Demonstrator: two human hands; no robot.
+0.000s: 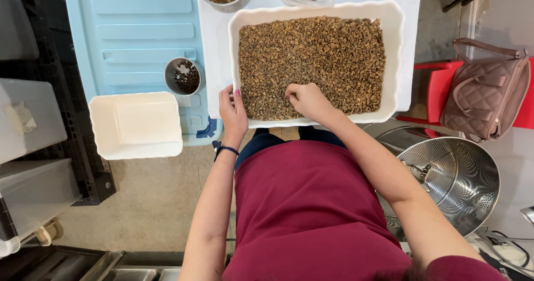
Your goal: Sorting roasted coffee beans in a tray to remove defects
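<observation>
- Two hands at near edge of white tray (394,58) of pale beans (311,64).
- Left hand (233,111) clamped on tray rim, steadying.
- Right hand (308,100) amid beans, fingertips pinched together, picking.
- Small metal cup (183,76) of dark rejects just left of tray, within reach.

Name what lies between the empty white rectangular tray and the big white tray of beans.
In the head view, a small round metal cup of dark beans sits between them on the light blue board.

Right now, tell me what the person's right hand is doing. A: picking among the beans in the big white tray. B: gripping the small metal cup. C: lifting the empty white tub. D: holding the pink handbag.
A: the right hand rests fingers-down in the beans inside the white tray, while the left hand holds the tray's near edge.
</observation>
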